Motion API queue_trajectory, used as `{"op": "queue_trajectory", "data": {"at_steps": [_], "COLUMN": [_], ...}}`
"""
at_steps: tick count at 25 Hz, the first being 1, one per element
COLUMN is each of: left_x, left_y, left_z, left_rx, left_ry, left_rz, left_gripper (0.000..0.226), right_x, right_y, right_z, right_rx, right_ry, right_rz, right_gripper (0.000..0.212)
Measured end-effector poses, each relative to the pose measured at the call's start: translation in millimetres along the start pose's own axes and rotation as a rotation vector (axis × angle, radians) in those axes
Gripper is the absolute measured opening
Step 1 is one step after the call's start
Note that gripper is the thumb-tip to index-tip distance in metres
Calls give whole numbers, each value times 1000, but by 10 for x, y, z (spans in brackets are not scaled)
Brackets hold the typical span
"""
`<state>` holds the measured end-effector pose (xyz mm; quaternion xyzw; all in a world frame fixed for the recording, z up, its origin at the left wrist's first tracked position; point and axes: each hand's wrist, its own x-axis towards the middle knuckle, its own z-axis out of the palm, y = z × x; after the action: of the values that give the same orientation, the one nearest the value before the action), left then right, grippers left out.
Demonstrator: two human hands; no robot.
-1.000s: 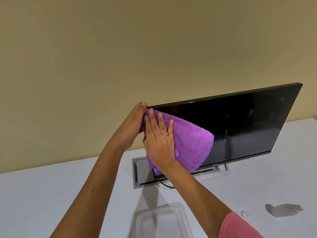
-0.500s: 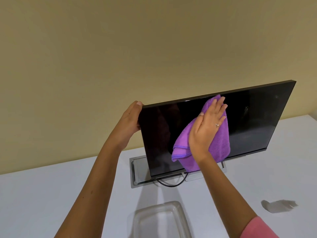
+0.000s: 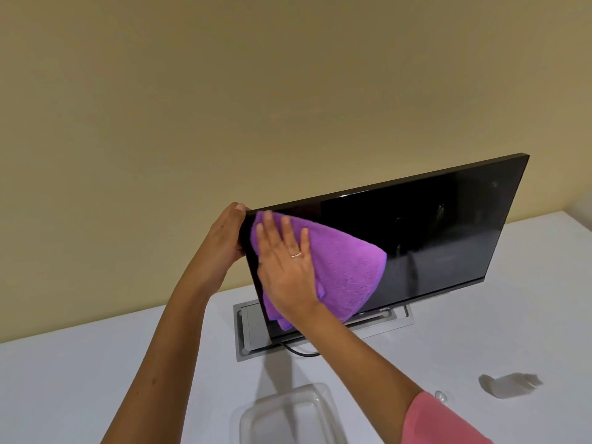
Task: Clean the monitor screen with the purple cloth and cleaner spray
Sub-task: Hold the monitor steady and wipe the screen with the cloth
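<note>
A black monitor (image 3: pixel 432 238) stands tilted back on a white table, its screen dark. My left hand (image 3: pixel 224 241) grips the monitor's upper left corner, fingers behind the panel. The purple cloth (image 3: pixel 346 270) lies spread over the left part of the screen. My right hand (image 3: pixel 285 270) presses flat on the cloth with fingers spread, a ring on one finger. No cleaner spray bottle shows in this view.
The monitor's grey stand (image 3: pixel 253 334) sits in a cutout, with a black cable (image 3: pixel 298 350) curling out in front. A clear plastic container (image 3: pixel 288 415) lies near the table's front edge. A small clear cap (image 3: pixel 440 395) and a shadow lie at the right.
My right hand has swept the cloth from the screen's middle back to its left side. The left hand keeps its hold on the corner.
</note>
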<state>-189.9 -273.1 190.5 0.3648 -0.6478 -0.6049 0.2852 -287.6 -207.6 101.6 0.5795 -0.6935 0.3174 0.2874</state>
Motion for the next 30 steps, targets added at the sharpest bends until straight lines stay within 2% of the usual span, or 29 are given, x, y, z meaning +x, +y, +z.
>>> {"op": "queue_trajectory", "data": {"at_steps": [2, 5, 9, 12, 14, 16, 19, 22, 24, 27, 30], "left_x": [7, -3, -36, 25, 95, 152, 188, 196, 191, 203, 200], "left_y": [28, 95, 357, 574, 616, 623, 634, 607, 605, 605, 625], "left_z": [-44, -156, -162, 244, 616, 911, 1133, 1183, 1168, 1151, 1177], "left_rx": [12, 97, 558, 955, 1132, 1157, 1057, 1022, 994, 983, 987], "left_ry": [21, 82, 298, 198, 86, 36, 11, 35, 40, 47, 48], "left_rz": [-16, 6, 252, 378, 430, 429, 382, 370, 384, 370, 357], "left_gripper": [30, 29, 33, 46, 52, 50, 47, 43, 40, 37, 36], "right_x": [-2, 1, 0, -19, -18, -5, 33, 37, 40, 53, 25], "right_y": [-54, -11, 380, 838, 1117, 1397, 1861, 2222, 2269, 2058, 1681], "right_z": [30, 47, -64, -212, -302, -415, -625, -737, -736, -648, -493], "right_rx": [17, 1, -49, -21, 4, 20, 91, 138, 169, 139, 24], "right_ry": [31, 46, 10, -19, -20, -7, -1, 75, 99, 29, -15], "right_rz": [-87, -153, -20, 110, 207, 317, 503, 580, 586, 537, 319], "right_gripper": [65, 74, 79, 79, 69, 61, 59, 54, 53, 56, 65]}}
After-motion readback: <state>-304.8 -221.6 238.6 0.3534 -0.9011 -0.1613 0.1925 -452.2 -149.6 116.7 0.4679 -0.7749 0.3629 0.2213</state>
